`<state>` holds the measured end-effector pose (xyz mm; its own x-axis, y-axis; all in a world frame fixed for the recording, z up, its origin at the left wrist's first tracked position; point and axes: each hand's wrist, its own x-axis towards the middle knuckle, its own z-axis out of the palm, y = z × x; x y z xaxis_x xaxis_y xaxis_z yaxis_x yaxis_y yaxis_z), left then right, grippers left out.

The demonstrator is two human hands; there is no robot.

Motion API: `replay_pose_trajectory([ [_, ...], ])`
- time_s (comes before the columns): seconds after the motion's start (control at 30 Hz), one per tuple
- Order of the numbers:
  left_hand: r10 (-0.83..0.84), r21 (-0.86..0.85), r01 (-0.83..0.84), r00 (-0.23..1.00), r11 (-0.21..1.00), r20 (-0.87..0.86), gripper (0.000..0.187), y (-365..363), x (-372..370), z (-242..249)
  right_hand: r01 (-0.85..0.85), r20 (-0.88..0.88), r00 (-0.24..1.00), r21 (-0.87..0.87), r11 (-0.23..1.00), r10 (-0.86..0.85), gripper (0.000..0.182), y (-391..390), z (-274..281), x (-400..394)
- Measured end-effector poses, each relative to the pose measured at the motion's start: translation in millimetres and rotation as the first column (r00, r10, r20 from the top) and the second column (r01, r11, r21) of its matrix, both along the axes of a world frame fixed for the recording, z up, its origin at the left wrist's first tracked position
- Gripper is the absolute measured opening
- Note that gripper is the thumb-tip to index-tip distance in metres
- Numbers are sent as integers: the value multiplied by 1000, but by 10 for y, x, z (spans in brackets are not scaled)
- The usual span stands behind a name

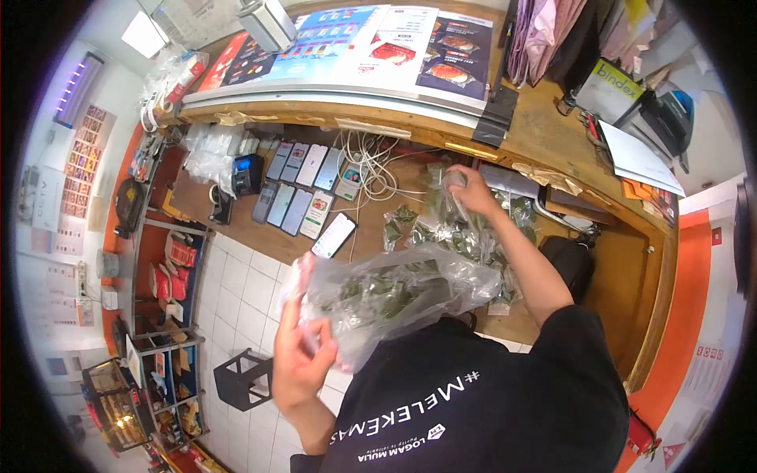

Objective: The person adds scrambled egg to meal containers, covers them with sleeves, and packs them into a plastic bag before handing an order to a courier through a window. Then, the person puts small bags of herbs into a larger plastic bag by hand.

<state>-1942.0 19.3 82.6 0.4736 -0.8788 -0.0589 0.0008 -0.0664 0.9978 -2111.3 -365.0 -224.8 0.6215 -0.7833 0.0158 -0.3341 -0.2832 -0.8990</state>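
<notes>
A large clear plastic bag [394,296] with green leafy contents lies sideways in front of my body. My left hand [303,355] grips its edge at the left, with thumb and fingers pinched together. Over the wooden desk, my right hand [471,191] is closed on a small clear packet [451,183]. Beneath and beside it lie several small clear packets with green leaves [441,231], partly hidden by the large bag and my right forearm. Exactly what the small packet in my right hand contains is hard to make out.
Several phones [293,206] lie in rows on the desk, beside tangled white cables [371,165]. Above is a shelf [378,122] with menu sheets. A black bag [569,264] sits at the right. A black stand [244,380] is on the tiled floor.
</notes>
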Motion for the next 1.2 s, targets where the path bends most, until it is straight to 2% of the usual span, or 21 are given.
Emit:
replay_pose_trajectory([
  [0.13, -56, 19, 57, 997, 998, -47, 90, -186, 166, -403, -32, 191, 982, 257, 966, -18, 44, 416, 1040, -73],
  [0.23, -107, 29, 107, 994, 994, -26, 91, -185, 319, -501, -256, 454, 888, 368, 894, 67, 47, 812, 1620, -27],
  [0.33, -186, 72, 185, 982, 980, 11, 92, -154, 491, -661, -453, 615, 777, 397, 798, 135, 48, 1231, 1916, 112],
  [0.37, -212, 92, 211, 977, 973, 4, 93, -154, 532, -712, -577, 718, 665, 320, 751, 206, 56, 1349, 1877, 235],
  [0.4, -239, 112, 238, 971, 965, -3, 93, -146, 565, -730, -523, 663, 723, 343, 780, 193, 63, 1569, 1873, 334],
  [0.43, -234, 107, 235, 972, 966, -23, 93, -138, 558, -671, -667, 517, 667, 93, 739, 537, 65, 1582, 1880, 525],
  [0.47, -227, 102, 230, 973, 968, -43, 93, -124, 520, -565, -641, 471, 717, 155, 752, 514, 59, 1785, 1741, 698],
  [0.5, -221, 101, 227, 973, 969, -64, 92, -94, 512, -494, -548, 319, 833, 361, 755, 452, 53, 2016, 1879, 799],
  [0.57, -238, 123, 232, 971, 965, 36, 94, 16, 576, -501, -506, 461, 854, 630, 589, 240, 51, 2232, 898, 1097],
  [0.6, -222, 119, 222, 975, 968, -14, 95, 69, 589, -525, -338, 285, 937, 599, 726, 202, 54, 2298, 655, 1172],
  [0.67, -196, 109, 202, 979, 973, -64, 96, 183, 611, -577, -12, -69, 997, 401, 916, 43, 61, 2409, 478, 1273],
  [0.73, -187, 114, 193, 980, 975, -63, 98, 298, 638, -615, -84, -451, 888, 37, 996, 92, 69, 2510, 451, 1198],
  [0.77, -183, 124, 190, 981, 974, -63, 98, 354, 656, -628, -175, -622, 781, -133, 976, 55, 72, 2564, 508, 1144],
  [0.83, -171, 175, 180, 983, 968, -67, 98, 457, 705, -573, -302, -679, 703, -16, 953, 212, 74, 2651, 729, 1048],
  [0.9, -307, 296, 253, 940, 921, 149, 93, 614, 825, -585, -421, -740, 558, 138, 896, 376, 69, 2614, 1277, 982],
  [0.93, -370, 365, 268, 896, 891, 244, 91, 694, 871, -598, -564, -568, 555, 280, 777, 608, 60, 2400, 1530, 953],
  [0.97, -403, 367, 306, 886, 879, 227, 84, 747, 898, -599, -696, -349, 501, 381, 608, 792, 52, 2088, 1750, 955],
  [1.0, -441, 371, 346, 873, 862, 210, 79, 794, 924, -597, -663, -127, 550, 535, 524, 826, 51, 1847, 1911, 952],
  [1.07, -498, 344, 415, 843, 842, 204, 65, 893, 958, -675, -603, 298, 658, 758, 248, 691, 48, 1458, 2036, 1033],
  [1.17, -533, 223, 494, 829, 840, 172, 53, 967, 956, -787, -551, -134, 758, 391, 737, 638, 52, 1149, 1278, 1454],
  [1.2, -545, 247, 498, 819, 831, 179, 54, 945, 964, -741, -666, -323, 662, 159, 729, 676, 60, 1117, 864, 1472],
])
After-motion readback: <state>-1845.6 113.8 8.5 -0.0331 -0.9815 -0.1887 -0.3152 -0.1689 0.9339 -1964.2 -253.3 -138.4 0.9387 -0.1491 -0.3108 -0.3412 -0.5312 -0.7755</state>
